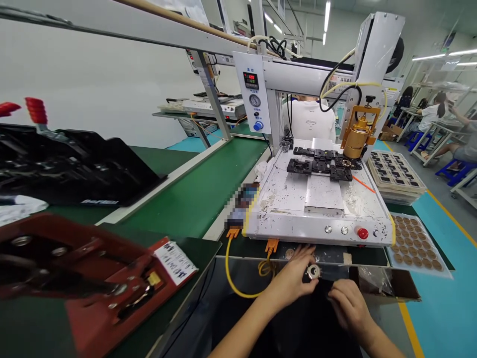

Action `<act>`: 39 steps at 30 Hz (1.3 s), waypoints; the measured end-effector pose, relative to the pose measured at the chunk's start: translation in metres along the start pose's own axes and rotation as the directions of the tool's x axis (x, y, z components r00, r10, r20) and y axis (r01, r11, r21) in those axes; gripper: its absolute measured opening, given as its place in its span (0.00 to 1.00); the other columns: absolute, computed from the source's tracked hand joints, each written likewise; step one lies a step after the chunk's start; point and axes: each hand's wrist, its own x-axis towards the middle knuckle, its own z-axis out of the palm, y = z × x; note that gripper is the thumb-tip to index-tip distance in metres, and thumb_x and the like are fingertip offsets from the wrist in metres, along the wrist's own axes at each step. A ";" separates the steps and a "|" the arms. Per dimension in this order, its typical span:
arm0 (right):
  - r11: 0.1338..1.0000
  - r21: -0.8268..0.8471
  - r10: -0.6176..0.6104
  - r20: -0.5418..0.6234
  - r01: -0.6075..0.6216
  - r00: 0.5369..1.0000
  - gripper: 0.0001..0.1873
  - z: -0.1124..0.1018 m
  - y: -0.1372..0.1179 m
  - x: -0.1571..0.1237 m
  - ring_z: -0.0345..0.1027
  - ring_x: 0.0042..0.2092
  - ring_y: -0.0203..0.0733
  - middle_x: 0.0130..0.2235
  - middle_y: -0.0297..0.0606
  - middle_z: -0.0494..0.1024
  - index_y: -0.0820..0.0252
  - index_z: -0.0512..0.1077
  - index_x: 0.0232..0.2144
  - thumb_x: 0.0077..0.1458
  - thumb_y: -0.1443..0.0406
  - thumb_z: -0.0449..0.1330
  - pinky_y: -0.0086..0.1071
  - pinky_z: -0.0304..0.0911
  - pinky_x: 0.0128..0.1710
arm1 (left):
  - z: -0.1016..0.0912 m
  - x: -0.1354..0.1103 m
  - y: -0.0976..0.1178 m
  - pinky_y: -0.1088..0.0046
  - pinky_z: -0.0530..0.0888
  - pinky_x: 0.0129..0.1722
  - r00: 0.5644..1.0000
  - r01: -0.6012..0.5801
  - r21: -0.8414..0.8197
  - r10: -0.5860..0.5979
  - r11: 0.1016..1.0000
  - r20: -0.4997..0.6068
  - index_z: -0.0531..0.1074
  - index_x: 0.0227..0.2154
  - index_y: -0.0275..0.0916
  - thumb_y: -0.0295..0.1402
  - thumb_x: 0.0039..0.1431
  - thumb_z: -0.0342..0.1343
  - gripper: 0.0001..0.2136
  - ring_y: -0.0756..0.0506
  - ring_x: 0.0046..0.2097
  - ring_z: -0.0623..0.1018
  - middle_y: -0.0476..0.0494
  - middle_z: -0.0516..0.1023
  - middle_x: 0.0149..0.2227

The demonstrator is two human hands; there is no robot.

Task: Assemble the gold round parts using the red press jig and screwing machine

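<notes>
Below machine, left hand grip pinches round silvery part, dark centre; right hand grip unclear

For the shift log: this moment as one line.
left hand: pinches round metal part | right hand: close beside, grasp unclear | behind: white benchtop machine

Strip lights shine over white walls, a teal floor and green workbenches.
</notes>
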 end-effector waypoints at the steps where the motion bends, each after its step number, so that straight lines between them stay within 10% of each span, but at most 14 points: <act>1: 0.999 0.000 0.032 0.014 -0.033 0.999 0.14 -0.003 0.000 0.003 0.82 0.48 0.54 0.47 0.47 0.85 0.55 0.75 0.48 0.66 0.75 0.58 0.49 0.80 0.47 | 0.003 0.004 0.000 0.46 0.60 0.73 0.999 -0.011 0.004 0.011 1.000 -0.040 0.74 0.42 0.42 0.23 0.52 0.66 0.15 0.32 0.71 0.68 0.35 0.74 0.67; 5: 0.985 0.010 0.170 0.121 -0.172 0.978 0.12 -0.004 0.010 0.021 0.71 0.66 0.58 0.61 0.50 0.78 0.55 0.72 0.48 0.68 0.74 0.54 0.60 0.73 0.62 | 0.003 0.013 -0.004 0.53 0.71 0.67 0.996 -0.039 0.004 0.040 0.999 -0.084 0.74 0.45 0.42 0.23 0.55 0.63 0.15 0.34 0.66 0.75 0.35 0.78 0.62; 17: 0.927 0.082 0.362 0.051 -0.365 0.931 0.08 0.015 0.018 0.039 0.68 0.66 0.60 0.63 0.54 0.75 0.56 0.71 0.44 0.70 0.70 0.53 0.60 0.69 0.63 | 0.002 -0.015 -0.002 0.44 0.69 0.66 0.990 -0.119 0.179 0.130 0.977 -0.052 0.74 0.49 0.43 0.24 0.54 0.66 0.19 0.31 0.65 0.75 0.36 0.79 0.61; 27: 0.707 0.268 0.669 0.048 -0.655 0.742 0.14 -0.039 0.019 0.060 0.76 0.35 0.45 0.36 0.39 0.80 0.55 0.73 0.43 0.73 0.53 0.55 0.35 0.73 0.35 | 0.024 0.013 0.024 0.47 0.74 0.55 0.973 0.056 0.242 0.002 0.969 -0.230 0.74 0.43 0.41 0.24 0.56 0.64 0.13 0.30 0.54 0.78 0.36 0.80 0.51; 32: 0.460 0.493 0.742 0.244 -0.738 0.625 0.24 -0.058 0.000 0.084 0.67 0.26 0.38 0.30 0.34 0.75 0.58 0.79 0.46 0.64 0.45 0.63 0.30 0.65 0.24 | 0.013 0.005 0.042 0.54 0.76 0.52 0.966 0.074 -0.127 -0.103 0.989 -0.238 0.74 0.41 0.43 0.25 0.55 0.65 0.12 0.36 0.49 0.79 0.42 0.81 0.45; 39: 0.131 0.623 0.727 0.469 -0.771 0.502 0.23 -0.066 -0.025 0.111 0.66 0.21 0.34 0.28 0.33 0.78 0.58 0.78 0.33 0.49 0.47 0.76 0.30 0.67 0.20 | -0.002 -0.027 0.060 0.66 0.82 0.43 0.905 0.242 -0.872 -0.422 0.425 0.045 0.72 0.45 0.41 0.36 0.49 0.77 0.24 0.44 0.41 0.84 0.47 0.82 0.41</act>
